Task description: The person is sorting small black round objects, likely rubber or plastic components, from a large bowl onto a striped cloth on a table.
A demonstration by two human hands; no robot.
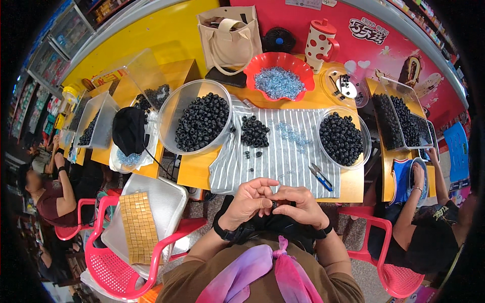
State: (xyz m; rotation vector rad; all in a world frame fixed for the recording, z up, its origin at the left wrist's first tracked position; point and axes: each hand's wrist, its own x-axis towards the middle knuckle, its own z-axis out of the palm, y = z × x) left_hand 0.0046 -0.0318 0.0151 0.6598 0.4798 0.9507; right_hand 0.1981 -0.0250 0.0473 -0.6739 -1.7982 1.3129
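Note:
My left hand (249, 203) and my right hand (303, 204) meet in front of my body, just off the table's near edge. Their thumbs and fingers pinch together around a small black bead-like piece (274, 205), mostly hidden by the fingertips. Ahead of them lies a grey-and-white striped cloth (227, 171). On it are a heap of black beads (254, 132), a scatter of clear blue beads (293, 135) and a pair of blue-handled pliers (321, 179). Clear round tubs of black beads stand left (202, 122) and right (341, 139) of the heap.
A red scalloped bowl (280, 60) of clear blue beads, a canvas bag (230, 43) and a dotted tumbler (320, 45) stand at the back. A pink chair (111, 258) at left bears a white tray (166, 202) with a gold-tiled piece (138, 227). People work at both sides.

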